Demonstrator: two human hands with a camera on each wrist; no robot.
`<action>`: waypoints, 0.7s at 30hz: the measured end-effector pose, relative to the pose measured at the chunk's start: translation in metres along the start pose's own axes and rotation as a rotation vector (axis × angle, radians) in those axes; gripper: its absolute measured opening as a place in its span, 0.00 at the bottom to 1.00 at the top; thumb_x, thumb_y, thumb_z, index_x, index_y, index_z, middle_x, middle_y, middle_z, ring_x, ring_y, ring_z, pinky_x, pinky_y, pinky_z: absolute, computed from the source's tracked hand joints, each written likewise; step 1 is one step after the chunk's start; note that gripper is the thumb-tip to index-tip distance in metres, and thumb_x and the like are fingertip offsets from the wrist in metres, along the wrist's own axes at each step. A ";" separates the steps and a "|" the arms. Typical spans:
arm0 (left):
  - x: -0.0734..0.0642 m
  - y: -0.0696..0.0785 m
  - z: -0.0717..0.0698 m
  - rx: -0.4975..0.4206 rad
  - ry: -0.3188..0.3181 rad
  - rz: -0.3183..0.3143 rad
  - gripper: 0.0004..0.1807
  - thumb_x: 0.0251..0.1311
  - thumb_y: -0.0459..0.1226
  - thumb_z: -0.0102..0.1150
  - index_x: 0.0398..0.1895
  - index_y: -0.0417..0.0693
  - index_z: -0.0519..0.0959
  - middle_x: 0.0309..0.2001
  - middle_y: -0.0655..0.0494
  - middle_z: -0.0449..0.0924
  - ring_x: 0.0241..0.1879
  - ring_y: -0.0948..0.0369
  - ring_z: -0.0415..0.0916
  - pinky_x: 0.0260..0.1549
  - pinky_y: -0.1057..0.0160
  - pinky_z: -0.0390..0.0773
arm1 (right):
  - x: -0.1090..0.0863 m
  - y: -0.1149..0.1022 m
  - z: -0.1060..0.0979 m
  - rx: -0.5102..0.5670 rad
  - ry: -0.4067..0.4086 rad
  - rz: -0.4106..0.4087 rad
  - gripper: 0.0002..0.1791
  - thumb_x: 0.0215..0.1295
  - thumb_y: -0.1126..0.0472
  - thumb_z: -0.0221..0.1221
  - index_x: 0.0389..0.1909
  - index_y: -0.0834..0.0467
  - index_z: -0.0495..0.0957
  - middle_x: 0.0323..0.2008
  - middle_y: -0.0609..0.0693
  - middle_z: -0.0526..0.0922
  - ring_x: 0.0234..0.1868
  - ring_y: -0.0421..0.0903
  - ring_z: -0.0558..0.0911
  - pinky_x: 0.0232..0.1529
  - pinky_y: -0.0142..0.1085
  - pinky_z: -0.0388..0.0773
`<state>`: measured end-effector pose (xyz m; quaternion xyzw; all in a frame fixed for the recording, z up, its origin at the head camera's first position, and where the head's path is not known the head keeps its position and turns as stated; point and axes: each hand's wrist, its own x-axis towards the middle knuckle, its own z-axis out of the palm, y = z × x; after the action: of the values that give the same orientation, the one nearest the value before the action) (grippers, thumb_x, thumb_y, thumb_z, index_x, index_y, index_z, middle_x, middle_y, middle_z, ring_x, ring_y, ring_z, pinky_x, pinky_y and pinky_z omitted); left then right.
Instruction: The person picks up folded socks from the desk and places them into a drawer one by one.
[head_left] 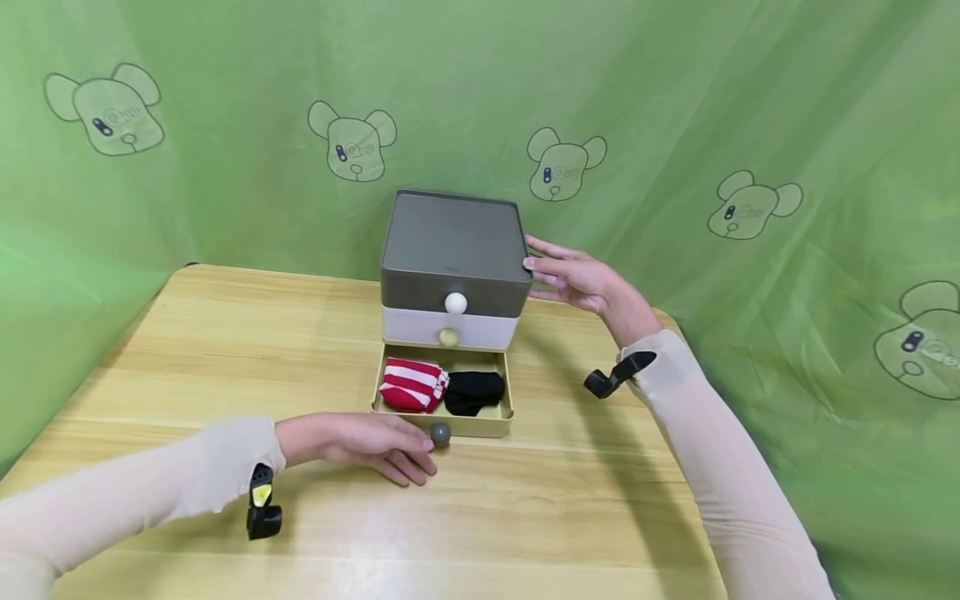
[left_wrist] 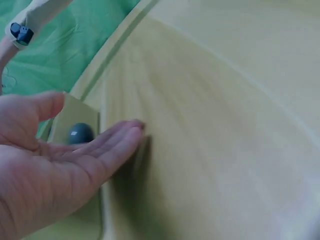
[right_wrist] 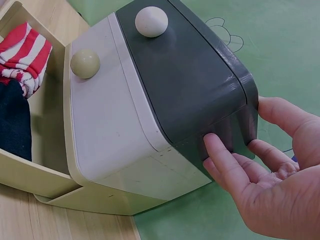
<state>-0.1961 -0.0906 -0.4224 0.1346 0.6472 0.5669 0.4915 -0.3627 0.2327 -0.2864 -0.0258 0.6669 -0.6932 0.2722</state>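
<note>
A small three-tier drawer cabinet (head_left: pixel 453 237) has a dark grey top, a white middle and a beige bottom drawer (head_left: pixel 480 427) pulled out. Inside that drawer lie a red-and-white striped sock bundle (head_left: pixel 412 385) and a black sock bundle (head_left: pixel 474 392). My left hand (head_left: pixel 367 442) hovers at the drawer's front, fingers extended beside the dark grey knob (head_left: pixel 440 434). In the left wrist view its thumb and fingers are spread apart around the knob (left_wrist: pixel 81 133). My right hand (head_left: pixel 577 279) rests at the cabinet's upper right side, fingertips against the dark grey tier (right_wrist: pixel 200 75).
The cabinet stands on a wooden table (head_left: pixel 247 350) near its back edge. A green curtain (head_left: pixel 247 192) with bear-head drawings hangs behind and along both sides. The upper tiers carry a white knob (head_left: pixel 455 303) and a beige knob (head_left: pixel 448 337).
</note>
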 end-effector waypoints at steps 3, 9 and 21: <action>0.008 -0.013 0.002 -0.123 0.047 0.055 0.24 0.79 0.39 0.43 0.67 0.28 0.68 0.60 0.36 0.80 0.54 0.53 0.84 0.61 0.53 0.82 | 0.000 0.000 0.000 -0.001 0.001 -0.001 0.40 0.74 0.65 0.57 0.81 0.45 0.52 0.58 0.46 0.82 0.52 0.40 0.84 0.78 0.53 0.60; 0.021 -0.028 0.010 -0.272 0.142 0.127 0.24 0.80 0.38 0.41 0.68 0.26 0.67 0.61 0.35 0.80 0.56 0.52 0.84 0.59 0.54 0.82 | 0.000 -0.001 0.000 0.009 0.004 -0.004 0.40 0.73 0.65 0.58 0.81 0.46 0.53 0.53 0.45 0.86 0.54 0.42 0.84 0.78 0.53 0.60; 0.027 -0.033 0.018 -0.312 0.227 0.171 0.24 0.79 0.39 0.45 0.65 0.26 0.71 0.55 0.39 0.85 0.50 0.58 0.87 0.57 0.58 0.84 | -0.001 0.000 0.001 -0.031 0.001 0.003 0.39 0.76 0.65 0.55 0.81 0.45 0.50 0.79 0.56 0.56 0.74 0.51 0.68 0.78 0.52 0.62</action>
<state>-0.1826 -0.0706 -0.4621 0.0466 0.5890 0.7115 0.3803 -0.3621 0.2324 -0.2857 -0.0285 0.6778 -0.6823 0.2726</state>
